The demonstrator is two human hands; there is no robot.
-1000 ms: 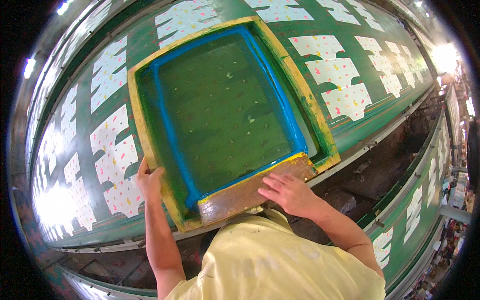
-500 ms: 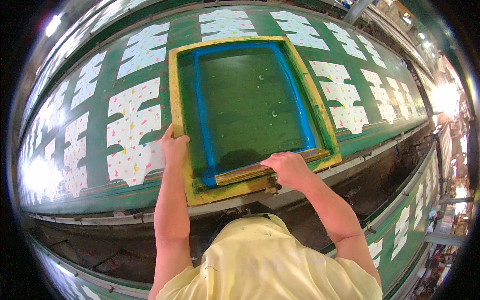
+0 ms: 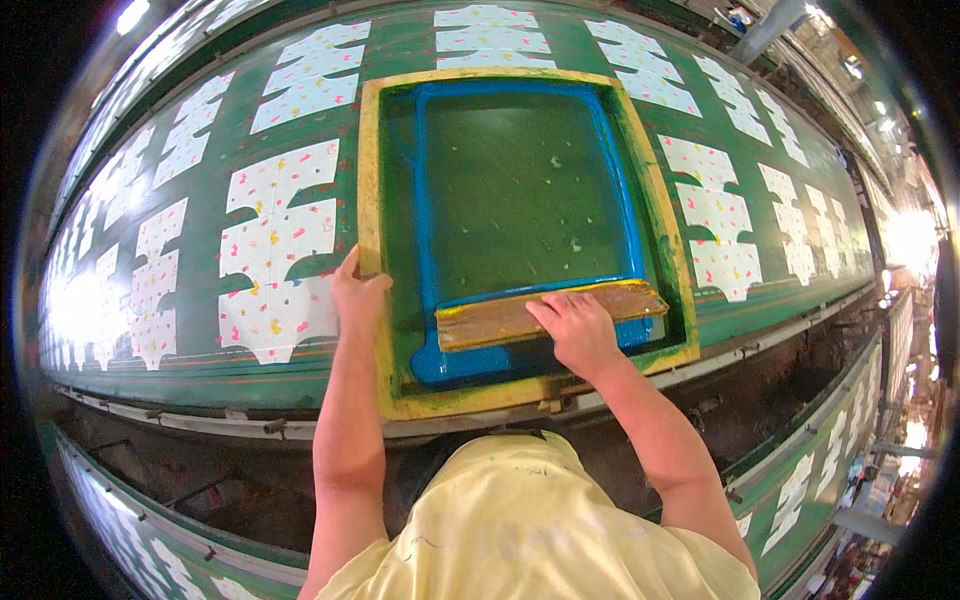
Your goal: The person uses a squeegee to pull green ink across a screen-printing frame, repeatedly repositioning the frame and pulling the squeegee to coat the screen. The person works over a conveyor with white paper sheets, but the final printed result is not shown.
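One rectangular wooden screen-printing frame [image 3: 369, 180] lies by the green table's [image 3: 210, 387] near edge; my left hand [image 3: 360, 297] grips its left rim, my right hand [image 3: 581, 330] clasps a flat, glossy squeegee [image 3: 485, 326] inside the near rim.

Yellow shirt [image 3: 480, 510]: faint pale marks across the back, too blurred to read as letters.
White pieces [image 3: 275, 250]: small coloured motifs; no words or numbers legible.
Yellow frame [image 3: 369, 180]: no readable lettering.
Brown board [image 3: 500, 322]: stains, nothing readable.
Green table [image 3: 203, 240]: no legible signs.
Clutter at right [image 3: 840, 560]: too small to tell.
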